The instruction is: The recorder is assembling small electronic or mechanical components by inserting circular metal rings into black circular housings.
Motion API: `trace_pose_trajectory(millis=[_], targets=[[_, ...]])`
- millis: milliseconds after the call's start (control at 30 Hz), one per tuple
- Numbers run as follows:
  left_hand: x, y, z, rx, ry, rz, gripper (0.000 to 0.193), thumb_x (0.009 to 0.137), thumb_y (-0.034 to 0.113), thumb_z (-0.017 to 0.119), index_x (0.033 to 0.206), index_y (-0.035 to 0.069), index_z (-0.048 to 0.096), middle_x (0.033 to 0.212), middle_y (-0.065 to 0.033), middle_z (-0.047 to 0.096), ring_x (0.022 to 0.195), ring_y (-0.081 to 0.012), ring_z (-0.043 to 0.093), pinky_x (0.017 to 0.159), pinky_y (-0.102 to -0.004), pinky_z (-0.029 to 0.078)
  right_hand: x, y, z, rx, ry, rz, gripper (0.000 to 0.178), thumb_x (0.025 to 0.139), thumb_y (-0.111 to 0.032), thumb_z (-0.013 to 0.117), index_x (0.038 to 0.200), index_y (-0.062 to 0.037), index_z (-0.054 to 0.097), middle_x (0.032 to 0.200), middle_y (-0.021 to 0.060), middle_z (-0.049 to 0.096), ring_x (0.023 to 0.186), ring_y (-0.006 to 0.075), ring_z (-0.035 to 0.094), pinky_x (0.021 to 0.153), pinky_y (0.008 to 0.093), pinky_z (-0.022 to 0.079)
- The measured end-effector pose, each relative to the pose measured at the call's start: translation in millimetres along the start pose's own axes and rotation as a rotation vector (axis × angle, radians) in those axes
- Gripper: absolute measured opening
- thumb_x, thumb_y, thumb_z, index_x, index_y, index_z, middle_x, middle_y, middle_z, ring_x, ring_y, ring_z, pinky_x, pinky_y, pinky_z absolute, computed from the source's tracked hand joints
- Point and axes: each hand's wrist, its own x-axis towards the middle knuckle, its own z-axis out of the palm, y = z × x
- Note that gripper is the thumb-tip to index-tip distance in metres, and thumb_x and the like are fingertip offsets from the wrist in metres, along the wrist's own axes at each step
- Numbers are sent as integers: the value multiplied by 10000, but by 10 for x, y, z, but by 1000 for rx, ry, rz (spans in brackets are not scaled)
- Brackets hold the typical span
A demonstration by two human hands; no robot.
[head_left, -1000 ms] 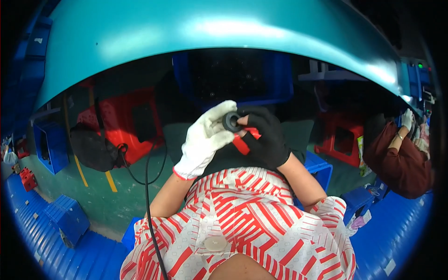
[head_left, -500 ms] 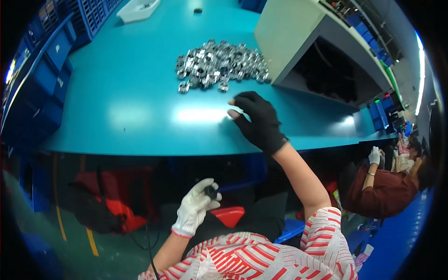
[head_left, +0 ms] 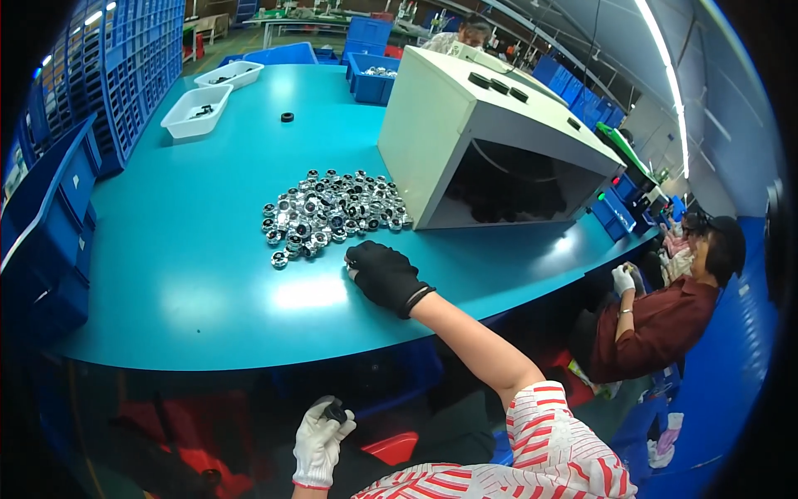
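The teal workbench (head_left: 183, 274) spreads across the middle, with a cream boxy machine housing (head_left: 424, 108), dark in front, standing on its right side. At its left end is a blue plastic crate (head_left: 50, 241). Against the housing's near left corner lies a loose heap of silver round fittings (head_left: 320, 208), many showing dark centres, and farther back sits a white plastic tray (head_left: 198, 112).

The right hand (head_left: 386, 279), in a black glove with bare fingertips, is just beside the heap's near edge, its fingers curled; whether they pinch a fitting I cannot tell. The left hand (head_left: 317, 445), in a white knit glove, is below the bench edge, thumb and fingers closed around a small black round part (head_left: 335, 412).

The step in hand looks like fetching a fitting while the black part waits. The next move seems to call for a secure fingertip pinch on one fitting, lifted clear without scattering its neighbours, and a steady left grasp
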Motion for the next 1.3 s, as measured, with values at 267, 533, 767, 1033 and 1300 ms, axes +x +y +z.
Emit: trace_pose_trajectory(millis=[267,533,767,1033,1300], targets=[[-133,-103,83,0,-40,-46,415,820,-31,595,1219,-9,482,1070,-154,584,925,-286,634,769,-390,581,-1322,-355,-138,824,-72,-238,319,802,-56,677,1104,-37,575,1092,106,563,1010,226,573,861,330,459],[-181,-165,404,78,-153,-105,583,820,135,694,1307,-9,408,1149,-128,516,983,-268,588,834,-366,543,-2238,-294,334,1173,-38,197,260,842,-63,637,1091,-40,563,1048,74,542,997,175,551,862,308,453],[-53,-156,551,-3,-257,-182,560,836,121,678,1318,8,417,1170,-133,544,1037,-258,594,868,-361,546,-2309,-347,218,1409,-36,455,356,799,-6,678,1132,-21,553,1070,66,583,962,141,578,845,273,479],[-220,-239,423,19,-227,-249,479,861,88,633,1297,13,449,1185,-117,554,1057,-250,593,917,-412,527,-2488,-405,410,1079,46,116,314,773,-35,704,1065,-20,590,1018,134,617,855,217,635,736,287,513],[-256,-288,387,109,-149,-298,431,878,-23,504,1303,-18,435,1269,-132,492,1067,-250,583,945,-416,504,-2485,-438,361,757,-6,39,234,762,-112,711,979,-55,644,996,106,624,832,262,613,705,336,490]])
